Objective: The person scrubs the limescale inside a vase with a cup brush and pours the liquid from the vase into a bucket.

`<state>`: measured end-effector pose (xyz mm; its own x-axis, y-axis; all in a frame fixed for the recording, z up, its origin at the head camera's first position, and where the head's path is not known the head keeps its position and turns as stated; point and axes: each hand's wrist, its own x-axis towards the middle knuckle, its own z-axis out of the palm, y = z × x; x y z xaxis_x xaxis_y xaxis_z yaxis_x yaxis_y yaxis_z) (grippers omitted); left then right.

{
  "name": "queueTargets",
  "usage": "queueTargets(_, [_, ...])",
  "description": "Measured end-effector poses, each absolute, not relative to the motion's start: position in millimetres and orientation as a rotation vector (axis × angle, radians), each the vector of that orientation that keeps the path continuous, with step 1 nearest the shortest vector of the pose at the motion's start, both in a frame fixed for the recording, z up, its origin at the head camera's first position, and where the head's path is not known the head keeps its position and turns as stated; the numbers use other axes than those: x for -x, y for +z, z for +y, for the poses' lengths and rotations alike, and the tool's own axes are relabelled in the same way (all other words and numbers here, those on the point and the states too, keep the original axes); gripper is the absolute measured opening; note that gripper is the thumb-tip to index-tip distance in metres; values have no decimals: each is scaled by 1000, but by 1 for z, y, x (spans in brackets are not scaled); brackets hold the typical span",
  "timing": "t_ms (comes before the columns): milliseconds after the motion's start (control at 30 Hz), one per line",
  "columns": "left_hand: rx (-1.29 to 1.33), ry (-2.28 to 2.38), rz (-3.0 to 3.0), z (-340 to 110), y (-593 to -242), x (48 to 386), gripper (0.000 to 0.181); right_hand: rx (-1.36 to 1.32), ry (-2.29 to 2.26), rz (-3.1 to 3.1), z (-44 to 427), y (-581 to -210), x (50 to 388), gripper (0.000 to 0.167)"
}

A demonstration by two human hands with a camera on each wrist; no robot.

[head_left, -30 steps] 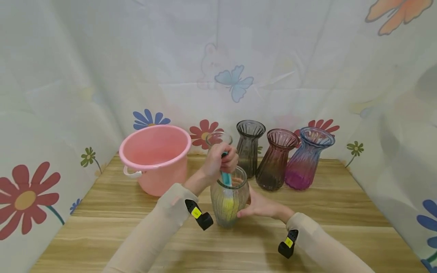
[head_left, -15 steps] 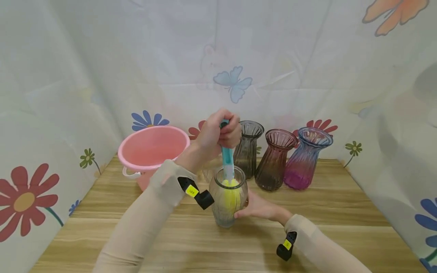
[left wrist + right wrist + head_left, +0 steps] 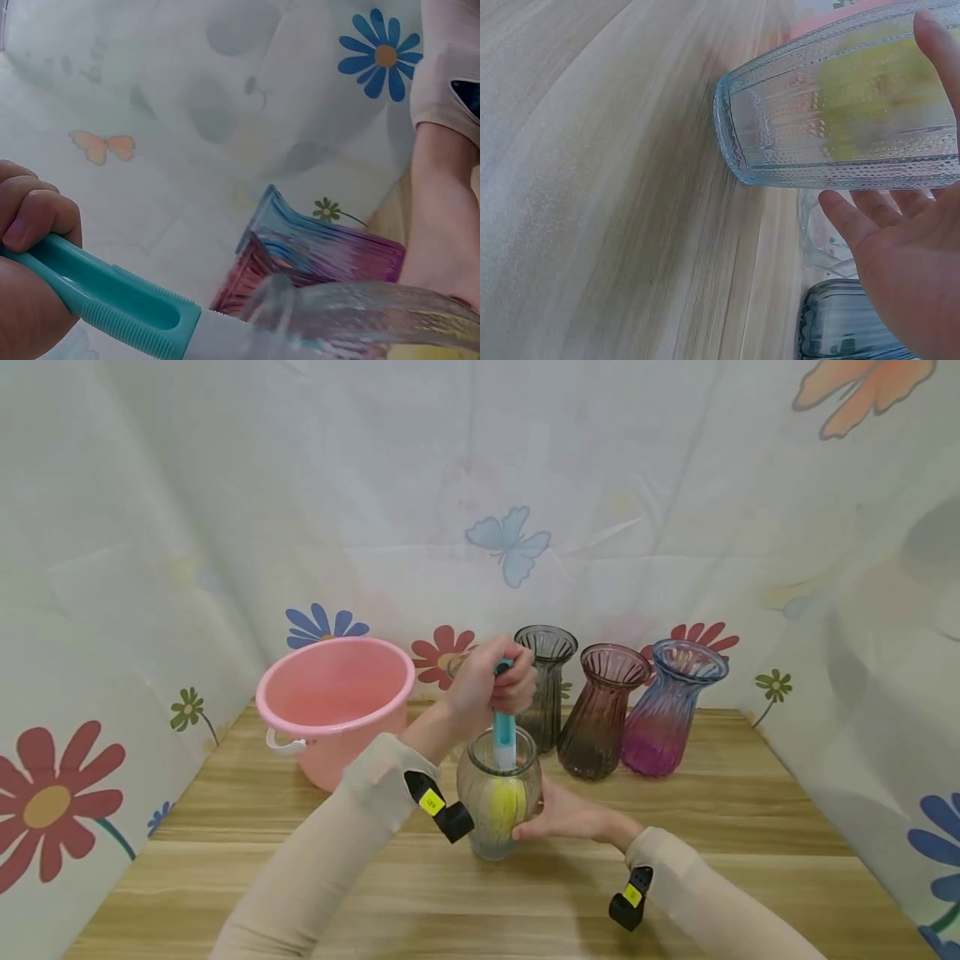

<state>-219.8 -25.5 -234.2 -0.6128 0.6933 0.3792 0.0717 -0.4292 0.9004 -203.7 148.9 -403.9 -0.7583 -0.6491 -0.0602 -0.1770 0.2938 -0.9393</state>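
My left hand point(image 3: 495, 685) grips the teal handle point(image 3: 127, 296) of a bottle brush point(image 3: 504, 735) from above. The brush's yellow sponge head point(image 3: 504, 802) is down inside a clear ribbed glass vase point(image 3: 480, 793), seen through the wall. That vase stands upright on the wooden table, and my right hand point(image 3: 573, 814) holds it from the right side. In the right wrist view the thumb lies along one side of the vase point(image 3: 780, 135) and the fingers are on another. Water droplets or wet texture seem to show on the glass.
A pink bucket point(image 3: 352, 727) with a white handle stands at the back left. Behind the hands are a grey vase point(image 3: 551, 685), a brownish-purple vase point(image 3: 603, 718) and a blue-to-magenta vase point(image 3: 667, 718). Another clear vase is mostly hidden behind my left hand. A printed cloth surrounds the table point(image 3: 675, 893).
My left hand rose with the brush, lifting the sponge head towards the vase mouth, then came partway down again. My right hand has stayed on the vase.
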Motion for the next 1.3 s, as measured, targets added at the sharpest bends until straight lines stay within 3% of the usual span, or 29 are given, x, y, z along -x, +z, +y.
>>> queueTargets(267, [-1045,2112,1446,-26,-272,228,41,742,-1463,2207,146,-401,201,100])
queueTargets(467, [-1075,2130,1470,-27,-279,232,42,766,-1397,2200,147,-398,201,106])
queueTargets(767, [-1111,2134,1486,-25,-280,230,41,778,-1373,2148,154,-402,210,95])
queueTargets(1100, [-1101,2124,1398,-29,-271,228,40,777,-1420,2225,149,-410,211,102])
queueTargets(1300, [-1085,2094,1414,-29,-238,224,41,832,-1421,2192,146,-415,210,91])
